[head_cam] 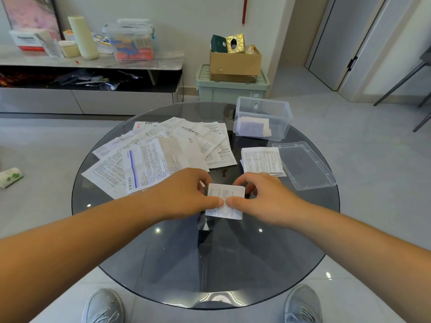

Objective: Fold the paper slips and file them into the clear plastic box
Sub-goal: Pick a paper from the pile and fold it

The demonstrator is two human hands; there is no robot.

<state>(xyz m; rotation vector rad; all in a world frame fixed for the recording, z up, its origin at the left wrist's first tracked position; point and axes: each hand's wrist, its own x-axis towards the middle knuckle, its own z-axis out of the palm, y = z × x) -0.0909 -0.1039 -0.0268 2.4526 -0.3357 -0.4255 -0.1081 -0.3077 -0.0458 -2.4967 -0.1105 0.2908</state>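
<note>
A small printed paper slip, folded over, lies on the round glass table in front of me. My left hand pinches its left edge and my right hand pinches its right edge, the two thumbs almost meeting on top of it. A spread of unfolded slips covers the table's left half. A short stack of slips lies to the right. The clear plastic box stands open at the far right with a few folded slips inside.
The box's clear lid lies flat at the table's right edge. Beyond the table are a green bin with a cardboard box and a low cabinet with clutter. My shoes show under the near edge.
</note>
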